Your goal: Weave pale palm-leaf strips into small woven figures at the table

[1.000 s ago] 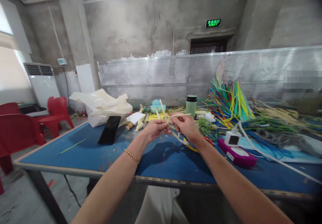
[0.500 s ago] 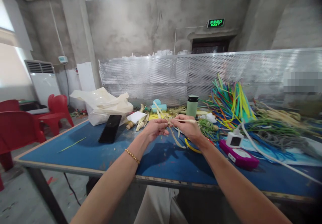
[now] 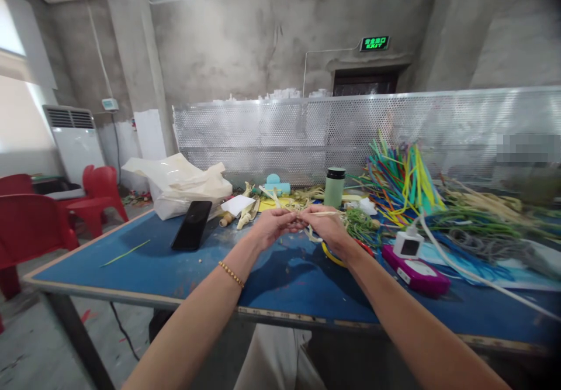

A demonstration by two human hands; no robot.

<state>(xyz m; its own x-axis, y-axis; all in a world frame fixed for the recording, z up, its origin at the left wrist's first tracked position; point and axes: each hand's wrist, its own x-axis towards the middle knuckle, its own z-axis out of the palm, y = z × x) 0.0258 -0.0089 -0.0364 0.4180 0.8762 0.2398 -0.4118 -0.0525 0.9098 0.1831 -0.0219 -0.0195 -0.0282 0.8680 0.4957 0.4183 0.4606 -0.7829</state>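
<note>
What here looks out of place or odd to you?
One thin green strip lies alone on the left of the blue table, apart from the colourful bundle of strips at the right, so it looks stray. Pale scraps lie loosely strewn beyond the left hand, but nothing looks clearly damaged.

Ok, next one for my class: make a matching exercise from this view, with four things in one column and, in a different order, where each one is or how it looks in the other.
Things
1. Pale strips
2. Phone
3. Bottle
4. White charger

Places and states
A. Standing upright, green with a black lid
B. On top of the purple box
C. Held in the fingers of the left hand and right hand
D. Black, next to the white bag

Right pairs: 1-C, 2-D, 3-A, 4-B
</note>
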